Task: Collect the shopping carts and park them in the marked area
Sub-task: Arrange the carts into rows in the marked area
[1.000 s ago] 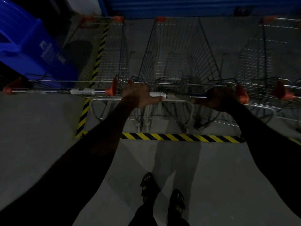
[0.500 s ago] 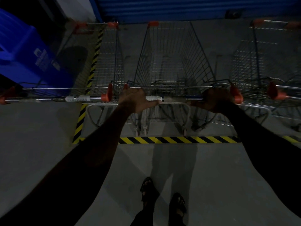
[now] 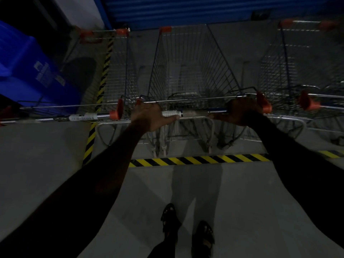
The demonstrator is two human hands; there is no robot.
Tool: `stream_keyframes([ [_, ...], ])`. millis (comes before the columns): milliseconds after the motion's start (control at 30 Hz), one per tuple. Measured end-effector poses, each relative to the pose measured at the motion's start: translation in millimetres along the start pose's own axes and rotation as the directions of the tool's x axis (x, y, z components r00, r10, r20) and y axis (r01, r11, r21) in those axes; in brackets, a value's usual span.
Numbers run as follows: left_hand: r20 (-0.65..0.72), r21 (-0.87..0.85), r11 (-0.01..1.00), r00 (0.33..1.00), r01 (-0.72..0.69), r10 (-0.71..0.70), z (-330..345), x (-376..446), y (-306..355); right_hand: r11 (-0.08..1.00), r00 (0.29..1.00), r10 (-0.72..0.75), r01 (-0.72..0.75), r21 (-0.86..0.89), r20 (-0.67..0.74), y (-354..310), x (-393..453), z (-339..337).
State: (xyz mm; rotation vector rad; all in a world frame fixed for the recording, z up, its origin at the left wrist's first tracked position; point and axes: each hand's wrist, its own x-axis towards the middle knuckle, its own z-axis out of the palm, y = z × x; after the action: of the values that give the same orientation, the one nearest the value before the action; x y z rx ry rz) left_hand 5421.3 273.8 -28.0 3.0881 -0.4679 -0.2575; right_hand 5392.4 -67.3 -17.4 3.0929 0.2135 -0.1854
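A wire shopping cart (image 3: 189, 67) stands in the middle, past the yellow-and-black striped floor line (image 3: 199, 160). My left hand (image 3: 149, 116) grips the left end of its handle bar (image 3: 197, 113). My right hand (image 3: 242, 111) grips the right end, beside an orange end cap. A second cart (image 3: 113, 71) is parked to the left, its handle (image 3: 83, 117) level with mine. A third cart (image 3: 301, 62) is parked to the right. A striped line (image 3: 100, 90) also runs along the left side of the marked area.
A blue shutter wall (image 3: 186, 10) closes the far end. A large blue bin (image 3: 31, 71) stands at the left, outside the stripes. My feet (image 3: 186, 231) are on bare grey concrete behind the line.
The middle cart has rolled a little further into the marked area, and I have stepped closer to the striped line. Both hands stay on the handle.
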Motion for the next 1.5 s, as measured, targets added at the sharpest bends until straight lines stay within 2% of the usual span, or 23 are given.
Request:
stream_keyframes([
  [167, 0.032, -0.012, 0.999, 0.998, -0.050, 0.050, -9, -2, 1, 0.998, 0.997, -0.007, 0.003, 0.059, 0.080, -4, -2, -11],
  [300, -0.051, -0.024, 0.990, 0.989, -0.140, 0.138, -20, -3, 11, 0.996, 0.994, -0.072, 0.066, 0.068, 0.083, 1, -10, -20],
  [333, -0.097, -0.033, 0.984, 0.980, -0.178, 0.174, -22, -3, 16, 0.996, 0.995, -0.082, 0.080, 0.036, 0.049, 2, -15, -23],
  [400, -0.185, -0.016, 0.973, 0.956, -0.232, 0.225, -26, -3, 30, 0.996, 0.988, -0.084, 0.086, 0.006, -0.126, 6, -24, -23],
  [433, -0.229, -0.006, 0.968, 0.943, -0.251, 0.244, -28, -5, 41, 0.996, 0.977, -0.063, 0.073, 0.045, -0.205, 10, -29, -19],
  [533, -0.309, -0.016, 0.929, 0.885, -0.371, 0.348, -31, -11, 91, 0.952, 0.939, 0.162, -0.068, 0.298, -0.303, 25, -65, -23],
  [633, -0.360, -0.099, 0.857, 0.821, -0.505, 0.442, -37, -14, 157, 0.859, 0.834, 0.422, -0.241, 0.452, -0.356, 37, -118, -35],
  [733, -0.329, -0.176, 0.792, 0.793, -0.585, 0.512, -61, -25, 229, 0.718, 0.742, 0.633, -0.455, 0.527, -0.222, 64, -177, -38],
  [800, -0.317, -0.189, 0.750, 0.762, -0.634, 0.565, -77, -38, 275, 0.642, 0.697, 0.699, -0.516, 0.566, -0.157, 87, -220, -35],
  [967, -0.291, -0.214, 0.693, 0.722, -0.688, 0.628, -71, -72, 369, 0.533, 0.584, 0.799, -0.572, 0.623, -0.148, 144, -338, -28],
  [1067, -0.291, -0.254, 0.675, 0.720, -0.693, 0.630, -62, -97, 419, 0.500, 0.519, 0.837, -0.595, 0.629, -0.174, 176, -396, -28],
  [1167, -0.283, -0.302, 0.601, 0.671, -0.740, 0.685, -57, -112, 472, 0.480, 0.484, 0.855, -0.602, 0.638, -0.186, 207, -437, -24],
  [1333, -0.316, -0.316, 0.555, 0.637, -0.770, 0.703, -71, -109, 551, 0.480, 0.492, 0.852, -0.597, 0.643, -0.179, 262, -458, -27],
  [1400, -0.328, -0.321, 0.561, 0.645, -0.763, 0.690, -72, -95, 572, 0.508, 0.531, 0.830, -0.592, 0.625, -0.172, 287, -451, -29],
  [1500, -0.324, -0.338, 0.597, 0.685, -0.728, 0.652, -66, -55, 589, 0.581, 0.627, 0.766, -0.581, 0.570, -0.143, 326, -425, -32],
])
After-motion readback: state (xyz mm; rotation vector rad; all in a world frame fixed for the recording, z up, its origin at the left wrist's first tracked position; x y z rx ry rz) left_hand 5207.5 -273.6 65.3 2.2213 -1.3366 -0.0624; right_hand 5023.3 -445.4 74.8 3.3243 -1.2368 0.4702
